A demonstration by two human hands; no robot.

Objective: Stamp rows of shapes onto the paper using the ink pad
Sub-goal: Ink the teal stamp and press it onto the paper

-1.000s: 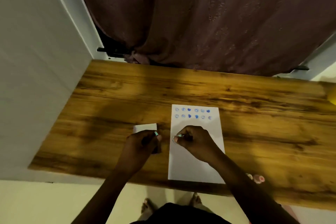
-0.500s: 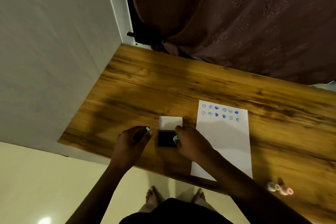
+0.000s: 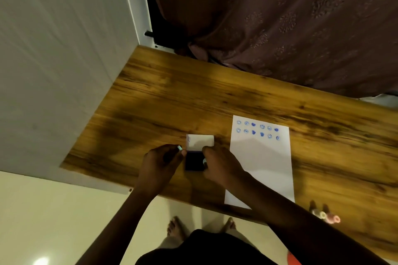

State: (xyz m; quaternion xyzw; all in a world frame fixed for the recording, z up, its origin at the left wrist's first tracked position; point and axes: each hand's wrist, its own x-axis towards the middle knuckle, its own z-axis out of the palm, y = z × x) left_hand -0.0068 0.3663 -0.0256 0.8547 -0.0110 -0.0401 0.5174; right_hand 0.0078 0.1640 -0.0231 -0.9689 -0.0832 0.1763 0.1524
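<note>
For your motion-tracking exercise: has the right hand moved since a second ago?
Yes. The right hand has gone leftward, off the paper and onto the ink pad beside it, holding a small stamp.

text: none legible | paper (image 3: 260, 157): blue stamped shapes only, prob. faces/hearts, no letters

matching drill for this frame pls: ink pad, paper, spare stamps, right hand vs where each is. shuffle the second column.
Things:
1. ink pad
2. paper
3. spare stamps
4. right hand

Places/states:
A. near the table's front edge, to the right of the sheet
B. open, lid flipped back, between both hands
C. presses a small stamp onto the dark pad
D. flat on the table, two rows of blue prints along its far end

Pairs: 1-B, 2-D, 3-A, 4-C
</note>
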